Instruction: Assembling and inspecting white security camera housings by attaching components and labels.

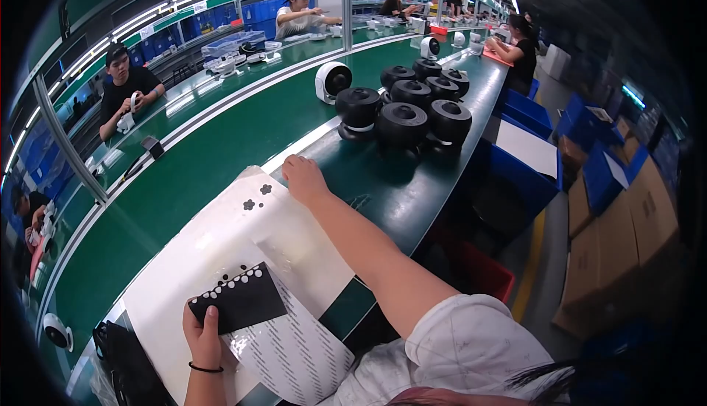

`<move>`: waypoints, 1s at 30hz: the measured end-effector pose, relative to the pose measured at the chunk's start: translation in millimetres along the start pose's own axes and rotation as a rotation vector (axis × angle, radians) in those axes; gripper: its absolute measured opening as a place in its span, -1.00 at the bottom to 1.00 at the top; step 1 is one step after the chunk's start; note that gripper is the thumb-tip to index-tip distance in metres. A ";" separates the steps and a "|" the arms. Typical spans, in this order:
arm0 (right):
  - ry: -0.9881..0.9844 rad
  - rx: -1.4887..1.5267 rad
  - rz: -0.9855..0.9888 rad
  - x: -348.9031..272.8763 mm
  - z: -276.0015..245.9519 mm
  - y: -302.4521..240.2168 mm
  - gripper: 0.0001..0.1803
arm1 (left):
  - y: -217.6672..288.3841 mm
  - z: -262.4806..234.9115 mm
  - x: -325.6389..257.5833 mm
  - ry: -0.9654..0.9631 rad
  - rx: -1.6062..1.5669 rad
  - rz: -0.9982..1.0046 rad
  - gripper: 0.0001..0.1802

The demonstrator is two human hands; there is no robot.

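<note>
While the left hand (203,340) pinches a black card (247,301), thumb on its face, over the white mat (184,259) and partly over a printed sheet (298,358), the right hand (303,179) is at the mat's far end, near black flowers (249,205), fingers bent; whether they grip anything, I cannot tell. Black units (402,124) stand grouped beyond.

Black card (247,303), white-dotted edge; white paper (298,351), grey slanted dashes; green belt (166,225); black housings (403,124).

Pale short sleeve (471,340), faint markings; thin black wristband (206,370) on left.
</note>
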State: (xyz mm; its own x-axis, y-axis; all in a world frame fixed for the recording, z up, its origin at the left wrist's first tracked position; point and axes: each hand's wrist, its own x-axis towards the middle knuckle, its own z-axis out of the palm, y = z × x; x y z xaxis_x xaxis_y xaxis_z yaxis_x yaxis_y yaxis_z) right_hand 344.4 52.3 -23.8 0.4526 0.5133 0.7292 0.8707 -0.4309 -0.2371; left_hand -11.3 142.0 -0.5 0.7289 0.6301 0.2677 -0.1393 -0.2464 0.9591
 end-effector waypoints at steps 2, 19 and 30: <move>0.006 0.039 0.016 -1.6 -2.6 0.0 -0.89 | -0.8 -0.3 -0.3 -0.010 -0.007 0.003 -0.75; 0.025 0.095 -0.001 -1.4 4.3 1.4 -0.90 | 0.7 -2.6 -1.7 -0.025 0.024 0.032 -0.74; -0.140 0.072 0.048 0.3 -3.5 -2.1 -0.90 | 2.4 -1.7 -2.5 -0.016 0.053 0.048 -0.73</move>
State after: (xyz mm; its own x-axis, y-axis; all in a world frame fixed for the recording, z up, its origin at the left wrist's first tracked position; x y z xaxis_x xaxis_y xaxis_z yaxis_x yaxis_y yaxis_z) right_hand 342.1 50.8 -20.8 0.5124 0.5938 0.6204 0.8565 -0.4061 -0.3186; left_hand -14.5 141.1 1.3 0.7328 0.6048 0.3117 -0.1392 -0.3152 0.9388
